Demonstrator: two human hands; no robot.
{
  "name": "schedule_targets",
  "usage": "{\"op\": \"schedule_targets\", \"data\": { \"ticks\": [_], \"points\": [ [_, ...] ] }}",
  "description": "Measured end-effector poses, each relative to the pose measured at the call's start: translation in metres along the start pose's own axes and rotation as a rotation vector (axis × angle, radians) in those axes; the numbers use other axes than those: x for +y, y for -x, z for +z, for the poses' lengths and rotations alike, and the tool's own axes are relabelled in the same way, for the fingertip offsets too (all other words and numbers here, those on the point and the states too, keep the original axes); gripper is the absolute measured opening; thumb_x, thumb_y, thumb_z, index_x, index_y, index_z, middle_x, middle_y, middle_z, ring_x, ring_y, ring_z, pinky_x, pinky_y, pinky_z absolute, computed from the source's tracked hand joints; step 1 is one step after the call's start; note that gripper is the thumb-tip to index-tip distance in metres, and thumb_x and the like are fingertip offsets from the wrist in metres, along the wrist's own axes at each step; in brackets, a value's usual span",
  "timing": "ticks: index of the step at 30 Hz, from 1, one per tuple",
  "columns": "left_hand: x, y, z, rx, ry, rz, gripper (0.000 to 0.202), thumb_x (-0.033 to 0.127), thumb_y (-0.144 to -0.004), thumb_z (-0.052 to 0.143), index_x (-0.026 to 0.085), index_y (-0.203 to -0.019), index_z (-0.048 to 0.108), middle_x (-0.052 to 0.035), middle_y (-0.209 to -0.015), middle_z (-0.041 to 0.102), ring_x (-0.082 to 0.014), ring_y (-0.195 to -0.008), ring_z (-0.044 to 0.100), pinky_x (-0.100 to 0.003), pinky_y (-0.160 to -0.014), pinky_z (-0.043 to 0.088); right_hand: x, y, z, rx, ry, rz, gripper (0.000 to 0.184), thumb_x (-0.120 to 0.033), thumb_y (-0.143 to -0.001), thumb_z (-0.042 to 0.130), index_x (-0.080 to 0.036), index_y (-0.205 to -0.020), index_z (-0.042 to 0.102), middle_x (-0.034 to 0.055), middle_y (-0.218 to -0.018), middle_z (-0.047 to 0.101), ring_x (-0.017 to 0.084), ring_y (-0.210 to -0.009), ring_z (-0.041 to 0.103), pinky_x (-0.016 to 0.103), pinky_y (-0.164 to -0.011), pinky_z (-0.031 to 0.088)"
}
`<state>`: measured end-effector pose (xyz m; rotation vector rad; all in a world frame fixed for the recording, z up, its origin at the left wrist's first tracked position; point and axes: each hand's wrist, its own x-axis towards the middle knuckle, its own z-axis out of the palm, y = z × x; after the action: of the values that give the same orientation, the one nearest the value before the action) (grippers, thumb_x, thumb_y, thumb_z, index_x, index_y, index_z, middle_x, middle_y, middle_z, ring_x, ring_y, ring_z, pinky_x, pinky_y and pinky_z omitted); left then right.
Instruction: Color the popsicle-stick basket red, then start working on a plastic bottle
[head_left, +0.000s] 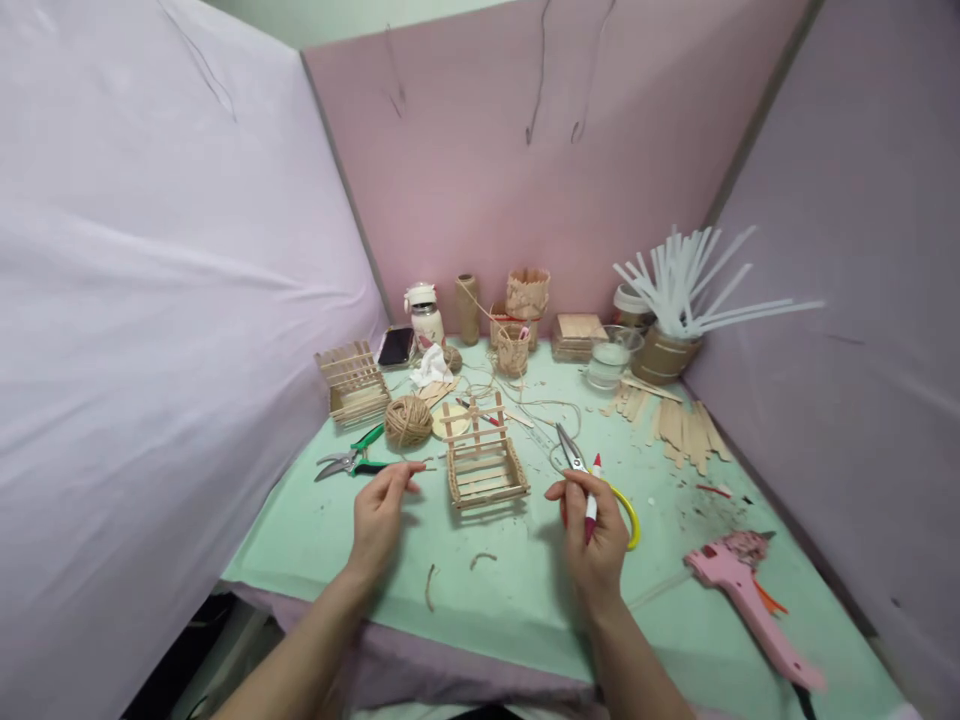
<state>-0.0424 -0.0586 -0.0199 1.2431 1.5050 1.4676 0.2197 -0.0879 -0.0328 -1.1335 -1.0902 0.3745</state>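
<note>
My left hand point(379, 515) is closed at the fingertips, with a short piece of twine point(429, 467) poking out beyond them. In my right hand point(592, 530) is a white marker with dark red ends point(592, 508), gripped between thumb and fingers. Scissors point(571, 448) with a yellow handle lie just behind that hand, partly covered by it; I cannot tell whether the fingers touch them. Between my hands stands a small chair-like frame of craft sticks point(487, 490), twine along its sides. Two short twine cuttings point(484, 558) lie in front of it.
Green-handled pruning shears point(349, 462), a twine ball point(408, 421) and another stick frame point(352, 385) are on the left. To the right lie a pink glue gun point(750, 590) and loose craft sticks point(686, 435). Behind are a water bowl point(611, 360) and glue sticks point(682, 280).
</note>
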Motion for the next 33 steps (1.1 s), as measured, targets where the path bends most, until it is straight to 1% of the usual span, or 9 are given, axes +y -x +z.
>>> {"op": "schedule_targets", "data": {
  "ticks": [2,5,10,12,14,16,22,28,33],
  "points": [
    [-0.005,0.011,-0.004,-0.001,-0.020,0.045,0.042,0.056,-0.091,0.074,0.021,-0.069,0.068,-0.0120,-0.112,0.077,-0.0309,-0.116,0.069,-0.046,-0.107,0.054,0.000,0.000,-0.001,-0.048,0.024,-0.008,0.022,-0.037,-0.104,0.059,-0.020,-0.105,0.073,0.0007,-0.074,0.076,0.016,-0.065,0.068,0.030,-0.067,0.055],
    [-0.015,0.020,-0.005,-0.043,0.012,0.052,0.026,0.048,-0.085,0.081,0.024,-0.094,0.075,-0.0114,-0.133,0.069,-0.0288,-0.116,0.069,-0.042,-0.094,0.059,-0.002,0.003,-0.004,-0.087,0.045,-0.027,0.022,-0.038,-0.102,0.060,-0.021,-0.103,0.075,0.0012,-0.075,0.078,0.017,-0.070,0.072,0.032,-0.073,0.057],
    [-0.028,0.024,-0.006,-0.150,-0.132,0.184,0.038,0.047,-0.095,0.068,0.021,-0.068,0.067,-0.0129,-0.111,0.069,-0.0297,-0.106,0.068,-0.048,-0.102,0.055,-0.004,0.013,-0.007,-0.088,0.067,-0.042,0.025,-0.041,-0.103,0.059,-0.021,-0.101,0.074,0.0014,-0.075,0.078,0.018,-0.071,0.073,0.032,-0.074,0.059],
    [-0.029,0.025,-0.004,-0.188,-0.139,0.221,0.025,0.044,-0.092,0.071,0.023,-0.104,0.076,-0.0144,-0.135,0.061,-0.0312,-0.118,0.066,-0.050,-0.105,0.055,-0.003,0.017,-0.008,-0.089,0.077,-0.057,0.026,-0.042,-0.103,0.060,-0.021,-0.101,0.074,0.0009,-0.073,0.077,0.018,-0.071,0.073,0.032,-0.074,0.059],
    [-0.029,0.027,-0.001,-0.265,-0.171,0.269,0.063,0.041,-0.085,0.078,0.028,-0.144,0.061,-0.0162,-0.156,0.045,-0.0354,-0.140,0.055,-0.054,-0.113,0.051,-0.002,0.019,-0.007,-0.094,0.082,-0.073,0.025,-0.042,-0.103,0.060,-0.021,-0.100,0.074,0.0005,-0.073,0.075,0.018,-0.070,0.072,0.031,-0.072,0.059],
    [-0.029,0.028,0.005,-0.359,-0.244,0.307,0.085,0.038,-0.078,0.084,0.030,-0.156,0.049,-0.0172,-0.165,0.034,-0.0396,-0.157,0.038,-0.059,-0.123,0.041,-0.001,0.021,-0.005,-0.099,0.079,-0.087,0.025,-0.041,-0.103,0.060,-0.021,-0.100,0.074,0.0006,-0.073,0.075,0.017,-0.068,0.071,0.030,-0.070,0.059],
    [-0.025,0.021,0.026,-0.436,-0.368,0.219,0.091,0.024,-0.070,0.085,0.030,-0.154,0.050,-0.0165,-0.172,0.022,-0.0418,-0.167,0.020,-0.062,-0.131,0.027,0.004,0.028,0.000,-0.073,0.074,-0.119,0.023,-0.039,-0.103,0.060,-0.021,-0.098,0.073,0.0001,-0.073,0.075,0.017,-0.068,0.072,0.030,-0.067,0.061],
    [-0.014,0.002,0.034,-0.507,-0.387,0.241,0.059,0.012,-0.068,0.075,0.026,-0.125,0.069,-0.0158,-0.164,0.042,-0.0396,-0.153,0.047,-0.055,-0.124,0.040,0.008,0.033,0.001,-0.108,0.069,-0.097,0.024,-0.038,-0.104,0.058,-0.020,-0.099,0.073,0.0006,-0.072,0.075,0.017,-0.065,0.072,0.029,-0.064,0.062],
    [-0.010,-0.006,0.037,-0.471,-0.363,0.319,0.031,0.015,-0.069,0.070,0.024,-0.099,0.065,-0.0129,-0.146,0.060,-0.0357,-0.139,0.057,-0.049,-0.115,0.046,0.006,0.035,0.004,-0.128,0.047,-0.122,0.024,-0.036,-0.104,0.057,-0.019,-0.099,0.074,0.0018,-0.072,0.076,0.017,-0.065,0.074,0.027,-0.065,0.062]
  ]
}}
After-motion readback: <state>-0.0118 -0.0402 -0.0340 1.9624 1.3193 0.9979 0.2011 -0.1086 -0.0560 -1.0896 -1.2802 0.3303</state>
